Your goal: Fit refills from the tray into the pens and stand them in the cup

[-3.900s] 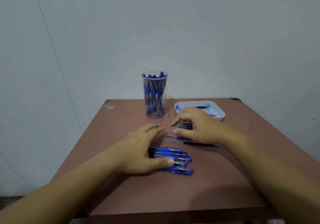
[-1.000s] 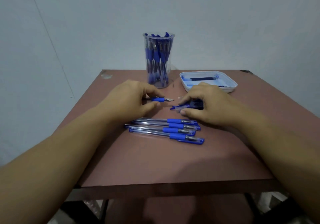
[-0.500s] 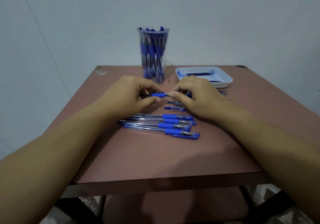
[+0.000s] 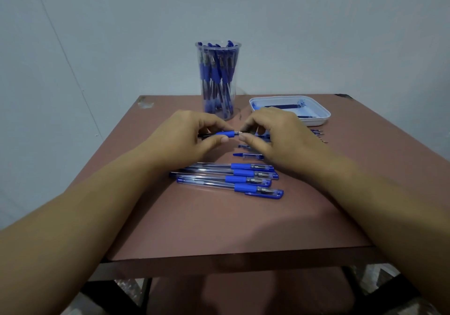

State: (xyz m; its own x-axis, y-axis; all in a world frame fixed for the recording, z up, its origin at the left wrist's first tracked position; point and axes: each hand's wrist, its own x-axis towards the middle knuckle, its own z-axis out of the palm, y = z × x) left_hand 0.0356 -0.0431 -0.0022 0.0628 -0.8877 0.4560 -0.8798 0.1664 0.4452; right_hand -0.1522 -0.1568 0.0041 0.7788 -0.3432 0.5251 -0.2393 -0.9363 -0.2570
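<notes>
A: What's on the table, from where you stand?

B: Two bare forearms reach in over its near edge. The left hand and the right hand meet in front of the cup.

A: Holding anything?

B: One pen, level and between them. The left hand's thumb and fingers are curled in, pinching its blue grip. The right hand's thumb and forefinger pinch the tip end, with the other fingers bent over it.

A: And the cup?

B: Clear and tall, at the back of the table, packed with blue pens standing upright. Just to its right sits the tray, white and shallow, with a few dark refills lying inside.

A: Anything nearer to the person?

B: A row of pens, four of them, capped, lying side by side with their blue grips to the right, near the middle of the table. Between that row and the hands lies a short clear piece with a blue end. It looks like a cap, though I can't be sure.

A: Smaller than that?

B: Some thin loose refills on the table just in front of the tray, beside the right hand.
</notes>
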